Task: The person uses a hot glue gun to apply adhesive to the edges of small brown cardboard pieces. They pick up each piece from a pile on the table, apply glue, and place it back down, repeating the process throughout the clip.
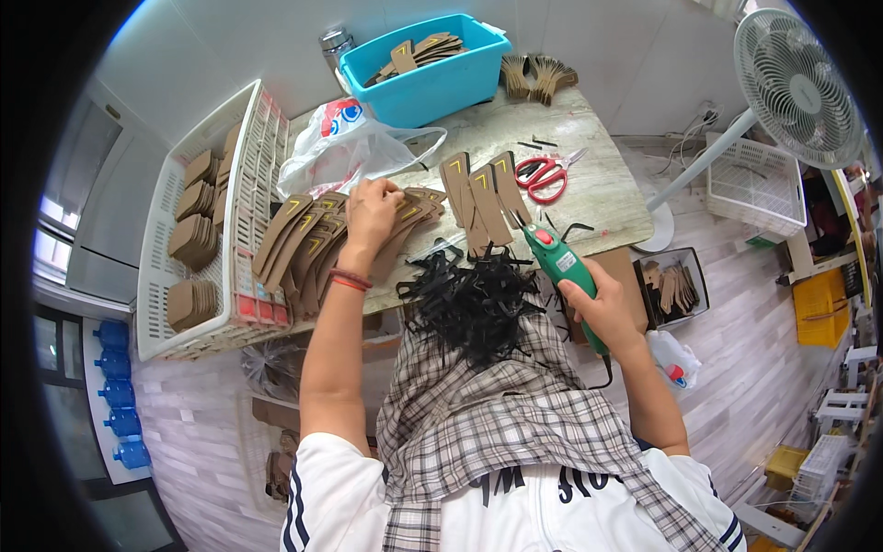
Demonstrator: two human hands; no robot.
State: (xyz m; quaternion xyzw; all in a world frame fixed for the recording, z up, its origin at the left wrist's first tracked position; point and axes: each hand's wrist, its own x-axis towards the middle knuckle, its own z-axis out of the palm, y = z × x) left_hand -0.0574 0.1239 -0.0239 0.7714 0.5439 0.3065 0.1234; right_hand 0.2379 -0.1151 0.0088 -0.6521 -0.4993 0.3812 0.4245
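My right hand [602, 304] is wrapped round a green corded hot-knife cutter [561, 262] with a red button. Its narrow tip is close to the lower part of a small group of flat brown pieces [483, 198] with yellow angled marks and dark ends. My left hand [372, 213] rests among the fanned brown pieces [303, 244] on the left of the table, fingers curled; what they pinch, if anything, is hidden. A heap of black strip scraps [474, 299] lies on the checked apron [460, 405] over my lap, against the table's front edge.
Red-handled scissors [544, 178] lie right of the pieces. Behind are a white plastic bag [345, 152], a blue bin [432, 87] of pieces and brown bundles [538, 78]. A white crate [235, 212] stands left. A fan [796, 92] stands right, near an open box [676, 290].
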